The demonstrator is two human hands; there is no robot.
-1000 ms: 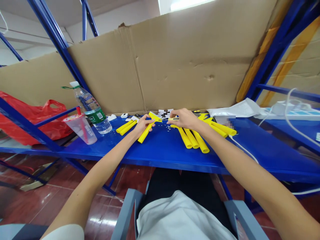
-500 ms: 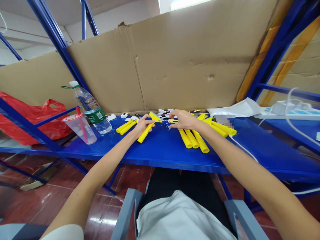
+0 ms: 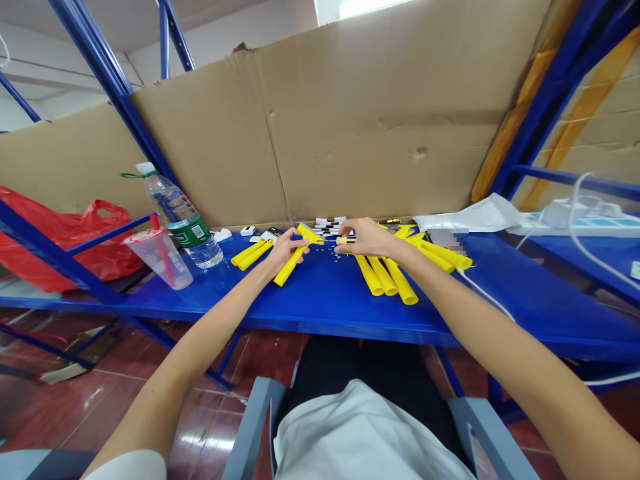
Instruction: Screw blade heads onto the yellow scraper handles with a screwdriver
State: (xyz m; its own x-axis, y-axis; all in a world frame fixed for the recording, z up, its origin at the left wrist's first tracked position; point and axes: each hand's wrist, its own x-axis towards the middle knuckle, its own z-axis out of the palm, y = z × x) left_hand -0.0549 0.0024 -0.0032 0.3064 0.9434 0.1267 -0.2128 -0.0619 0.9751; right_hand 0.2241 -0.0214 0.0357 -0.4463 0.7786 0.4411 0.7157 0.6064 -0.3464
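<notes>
Left grip (image 3: 286,252) around yellow handle (image 3: 286,272)

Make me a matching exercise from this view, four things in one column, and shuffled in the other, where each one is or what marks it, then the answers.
1. Water bottle
2. Screwdriver
3. Lidded cup
4. T-shaped yellow handle

A. In the left hand
B. Has a red straw
C. Has a green label
D. In the right hand

Pairs: 1-C, 2-D, 3-B, 4-A.
</notes>
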